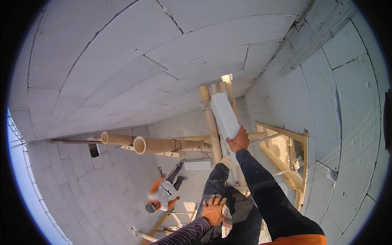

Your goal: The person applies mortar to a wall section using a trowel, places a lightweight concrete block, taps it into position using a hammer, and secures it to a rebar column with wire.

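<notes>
A long white block [225,114], probably aerated concrete, lies lengthwise on the bamboo poles [212,126] ahead of me. My right hand [239,141] grips its near end, with the fingers curled over the edge. My left hand [214,210] is spread flat against my dark trouser leg and holds nothing. Both my arms wear dark sleeves. Near my knee, a pale light-coloured piece [229,161] shows beside the poles; I cannot make out what it is.
Block walls rise at the far side [134,61] and the right [339,106]. Thick bamboo poles [157,145] jut out left. Timber framing [286,163] stands at right. Below, a co-worker [165,194] in orange and white is near another white block [197,165].
</notes>
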Demonstrator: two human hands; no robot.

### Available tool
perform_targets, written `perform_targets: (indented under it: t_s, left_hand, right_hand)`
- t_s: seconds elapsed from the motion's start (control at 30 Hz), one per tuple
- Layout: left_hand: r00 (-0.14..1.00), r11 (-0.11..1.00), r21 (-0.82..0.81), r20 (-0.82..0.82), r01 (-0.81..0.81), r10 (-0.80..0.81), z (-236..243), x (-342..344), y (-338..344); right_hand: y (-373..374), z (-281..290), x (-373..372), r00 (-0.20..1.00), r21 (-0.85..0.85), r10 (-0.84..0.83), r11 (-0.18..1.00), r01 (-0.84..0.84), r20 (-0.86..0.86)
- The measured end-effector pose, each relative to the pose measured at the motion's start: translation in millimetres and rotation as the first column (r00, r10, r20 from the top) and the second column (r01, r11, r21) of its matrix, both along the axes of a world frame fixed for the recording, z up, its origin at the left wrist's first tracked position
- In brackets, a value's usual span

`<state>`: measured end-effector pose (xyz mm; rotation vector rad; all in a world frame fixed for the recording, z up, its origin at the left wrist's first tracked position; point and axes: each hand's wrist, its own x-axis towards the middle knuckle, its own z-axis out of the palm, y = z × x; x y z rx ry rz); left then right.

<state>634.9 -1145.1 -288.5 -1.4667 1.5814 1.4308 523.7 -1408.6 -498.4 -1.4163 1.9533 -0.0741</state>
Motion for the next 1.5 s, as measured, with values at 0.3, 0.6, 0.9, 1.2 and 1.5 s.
perform_targets:
  t_s: [0.3,0.6,0.9,1.2,1.5]
  left_hand:
    - [0.974,0.971,-0.092,-0.079,-0.219,0.212,-17,22,-16]
    - [0.968,0.969,-0.058,-0.080,-0.241,0.236,-24,22,-35]
    - [0.994,0.993,-0.022,-0.008,-0.114,0.113,-26,22,-32]
    - [0.998,0.986,-0.162,-0.053,-0.048,0.040,-13,-7,-44]
    - [0.955,0.947,-0.253,-0.169,0.196,-0.243,-32,-34,-38]
  right_hand:
    - [-90,-81,33,0.846,-0.190,0.533,0.831,-0.523,0.001]
    - [-95,-130,22,0.693,-0.185,0.691,0.668,-0.721,-0.204]
    - [-96,-108,21,0.763,-0.087,0.624,0.762,-0.642,-0.167]
    - [54,-53,-61,0.969,-0.188,-0.121,0.968,0.163,0.217]
    - [583,-57,-318,0.569,0.218,-0.748,0.525,0.822,-0.341]
